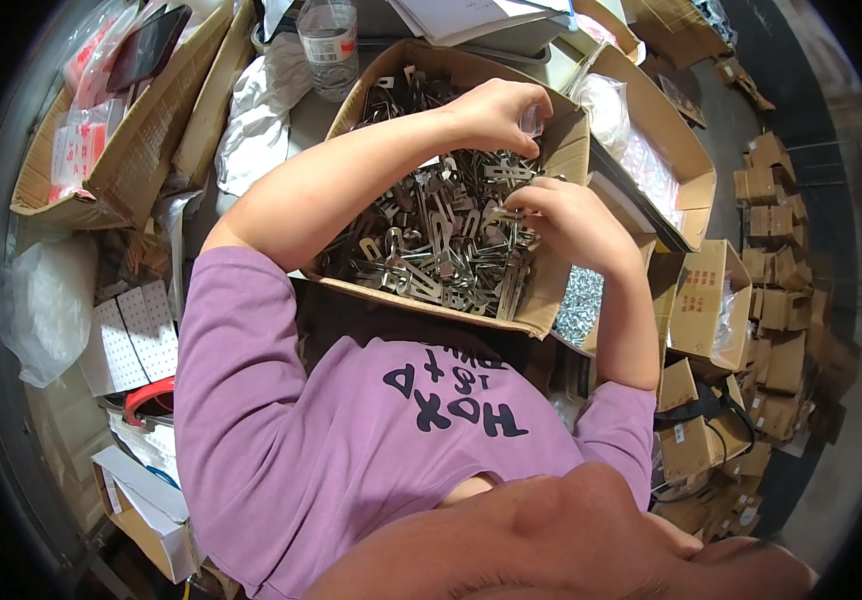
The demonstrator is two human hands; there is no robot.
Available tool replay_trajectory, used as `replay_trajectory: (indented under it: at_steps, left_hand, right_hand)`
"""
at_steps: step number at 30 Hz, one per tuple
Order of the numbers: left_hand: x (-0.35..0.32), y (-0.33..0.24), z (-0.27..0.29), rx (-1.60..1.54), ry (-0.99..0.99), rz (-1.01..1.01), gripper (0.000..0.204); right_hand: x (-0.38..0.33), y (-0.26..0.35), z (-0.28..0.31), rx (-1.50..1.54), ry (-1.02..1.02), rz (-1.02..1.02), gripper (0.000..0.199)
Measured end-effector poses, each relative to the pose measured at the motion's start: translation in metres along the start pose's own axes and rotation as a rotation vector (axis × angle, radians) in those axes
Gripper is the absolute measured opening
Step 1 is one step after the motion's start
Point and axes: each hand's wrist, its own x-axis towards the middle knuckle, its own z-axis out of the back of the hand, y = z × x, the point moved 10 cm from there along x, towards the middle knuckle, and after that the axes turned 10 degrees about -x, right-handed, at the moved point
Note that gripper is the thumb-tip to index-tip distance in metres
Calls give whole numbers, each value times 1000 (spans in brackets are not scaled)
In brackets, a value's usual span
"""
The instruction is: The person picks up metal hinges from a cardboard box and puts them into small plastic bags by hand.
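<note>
Grey metal brackets, flat stamped pieces with slots and holes, fill an open brown cardboard box right in front of a person in a lilac short-sleeved shirt, seen from above. The left hand is raised over the far side of the box, its fingers closed around what looks like a small clear plastic bag, though the bag is too small to see well. The right hand rests low on the heap at the box's right side, fingers curled and pinching one of the brackets. This looks like the picking step of bagging parts: one hand holds the bag while the other draws a piece from the pile. The next move would seem to call for lifting that bracket free of its tangled neighbours and bringing it up to the bag's mouth. Around the box lie many packages. Just right of it, a clear bag of small silvery screws sits low, and beyond it an open carton holds clear bags. At far right, small brown cartons are stacked in rows on the floor. At upper left, a long cardboard tray carries clear packets with red printing and a dark phone. A clear plastic bottle stands behind the box, and white perforated sheets lie at left.
</note>
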Motion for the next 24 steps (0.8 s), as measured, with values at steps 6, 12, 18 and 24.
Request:
replay_trajectory:
  at_steps: [6,12,18,24]
  left_hand:
    - [0,0,-12,-31,104,-29,45]
    - [-8,-6,-43,-421,315,89,46]
    - [-13,-9,-59,-661,365,143,45]
    - [-13,-14,-50,-683,307,153,48]
  right_hand:
    - [-10,-21,36,641,-302,-45,43]
    - [-25,-67,48,990,-797,-25,30]
    - [-36,-83,51,619,-900,-179,10]
    - [-76,-119,1,130,-200,-598,21]
